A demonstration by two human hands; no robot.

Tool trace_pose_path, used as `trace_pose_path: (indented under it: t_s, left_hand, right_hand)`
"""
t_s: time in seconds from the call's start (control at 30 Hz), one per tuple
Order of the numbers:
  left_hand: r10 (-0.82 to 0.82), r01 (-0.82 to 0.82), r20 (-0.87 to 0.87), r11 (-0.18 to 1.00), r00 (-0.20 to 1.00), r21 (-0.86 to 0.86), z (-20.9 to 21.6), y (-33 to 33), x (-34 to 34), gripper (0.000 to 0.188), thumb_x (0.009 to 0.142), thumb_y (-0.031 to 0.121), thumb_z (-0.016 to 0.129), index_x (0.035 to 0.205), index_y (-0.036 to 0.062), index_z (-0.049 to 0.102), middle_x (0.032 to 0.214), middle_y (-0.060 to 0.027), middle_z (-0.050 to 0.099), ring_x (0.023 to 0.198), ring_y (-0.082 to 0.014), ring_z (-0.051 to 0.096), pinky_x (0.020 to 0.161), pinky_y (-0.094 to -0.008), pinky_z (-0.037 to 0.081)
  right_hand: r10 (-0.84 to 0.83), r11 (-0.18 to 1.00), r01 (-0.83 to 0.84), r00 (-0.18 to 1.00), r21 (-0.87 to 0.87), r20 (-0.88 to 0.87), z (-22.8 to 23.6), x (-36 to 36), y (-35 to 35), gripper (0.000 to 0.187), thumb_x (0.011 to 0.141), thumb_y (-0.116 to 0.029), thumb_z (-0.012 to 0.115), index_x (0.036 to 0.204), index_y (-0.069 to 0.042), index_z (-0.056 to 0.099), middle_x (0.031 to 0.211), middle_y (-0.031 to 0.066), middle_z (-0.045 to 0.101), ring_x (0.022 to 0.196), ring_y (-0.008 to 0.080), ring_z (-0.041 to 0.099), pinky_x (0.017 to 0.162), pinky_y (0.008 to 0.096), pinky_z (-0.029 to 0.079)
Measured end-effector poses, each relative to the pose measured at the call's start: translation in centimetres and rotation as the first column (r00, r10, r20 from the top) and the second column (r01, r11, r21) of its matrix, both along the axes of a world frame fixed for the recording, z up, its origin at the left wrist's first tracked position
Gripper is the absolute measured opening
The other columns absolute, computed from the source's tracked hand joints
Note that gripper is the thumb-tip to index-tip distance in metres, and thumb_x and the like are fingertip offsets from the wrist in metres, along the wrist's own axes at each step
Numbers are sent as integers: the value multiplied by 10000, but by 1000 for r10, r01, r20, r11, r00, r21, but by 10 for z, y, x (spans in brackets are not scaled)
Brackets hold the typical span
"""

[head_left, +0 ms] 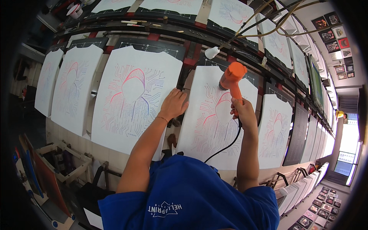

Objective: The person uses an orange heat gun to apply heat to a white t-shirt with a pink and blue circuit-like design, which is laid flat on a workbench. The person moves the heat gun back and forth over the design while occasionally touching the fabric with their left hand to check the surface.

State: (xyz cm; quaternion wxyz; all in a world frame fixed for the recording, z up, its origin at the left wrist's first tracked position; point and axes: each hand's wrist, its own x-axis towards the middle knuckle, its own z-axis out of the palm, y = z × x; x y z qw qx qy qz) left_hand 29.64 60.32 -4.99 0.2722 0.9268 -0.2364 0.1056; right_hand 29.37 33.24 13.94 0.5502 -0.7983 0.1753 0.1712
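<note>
R hand (244,112) closed round handle of orange hot-air gun (232,73). Gun sits just beyond R fingers, nozzle tipped down over upper part of printed white shirt (200,103); contact vs. small gap: can't tell. L hand (174,103) open, palm down, nothing seen in it; lies at near-side edge of the next printed shirt (111,76), to its L. Whether it presses there, can't tell.

Handling (my est.): gun hard-shelled, prob. fairly lt., top-heavy w/ bulk at the head. Best hold = handle, as now; keep skin off nozzle, likely hot. Black cord (229,147) drops from below R hand, curves back twd wearer's blue tee (191,191); could drag on cloth. Shirt fabric prob. soft, limp once off its board; take by plain margins, not the print, which may smear if wet.

Containers: open wooden crate (78,173), well L of L hand & nearer the body; dark bottle-like items (68,160) inside, kind unclear. White tub (75,11), far beyond L hand & off to its L; reddish about the rim, contents n/c.
</note>
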Motion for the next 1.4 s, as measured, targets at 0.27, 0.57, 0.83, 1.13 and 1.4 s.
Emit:
trace_pose_path:
  t_s: [0.27, 0.57, 0.83, 1.13, 1.4]
  left_hand:
    - [17, -16, 31, 999, 999, -36, -1, 1, -2, 361, 872, 223, 622, 1119, -37, 591, 1072, -193, 611, 1109, -361, 528, 1068, -444, 389]
    - [3, -3, -4, 999, 1000, -50, 1, 1, -2, 372, 870, 217, 618, 1133, -44, 589, 1093, -208, 606, 1107, -367, 531, 1054, -441, 398]
    - [4, -3, 19, 998, 1000, -67, 3, 2, -1, 327, 872, 202, 620, 1098, -33, 595, 1057, -192, 614, 1080, -349, 541, 1021, -424, 426]
    - [16, -12, 46, 997, 999, -80, 5, 2, -2, 303, 865, 189, 632, 1079, -19, 579, 1005, -164, 604, 1039, -333, 549, 978, -408, 449]
    - [21, -18, 31, 996, 999, -92, 7, 2, -4, 304, 863, 173, 626, 1092, -21, 578, 1009, -175, 602, 1040, -344, 550, 978, -421, 446]
  right_hand:
    - [62, 990, -44, 989, 134, -132, 10, -39, -4, 315, 943, -293, 621, 947, 17, 566, 742, 39, 583, 577, 97, 573, 495, 241, 463]
    - [65, 982, -41, 990, 185, -125, 5, -55, 5, 340, 909, -293, 653, 957, 32, 567, 741, 40, 577, 602, 108, 596, 507, 260, 481]
    - [57, 993, -45, 993, 111, -108, 10, -64, 14, 317, 924, -286, 637, 938, 26, 581, 754, 45, 581, 611, 115, 600, 515, 260, 485]
    - [139, 975, -106, 976, 196, -166, 15, -72, 18, 288, 939, -269, 614, 984, 10, 559, 767, 33, 573, 621, 99, 588, 523, 250, 480]
    - [131, 981, -103, 977, 163, -171, 14, -80, 15, 305, 931, -266, 624, 1006, 22, 564, 781, 41, 588, 621, 106, 601, 518, 251, 490]
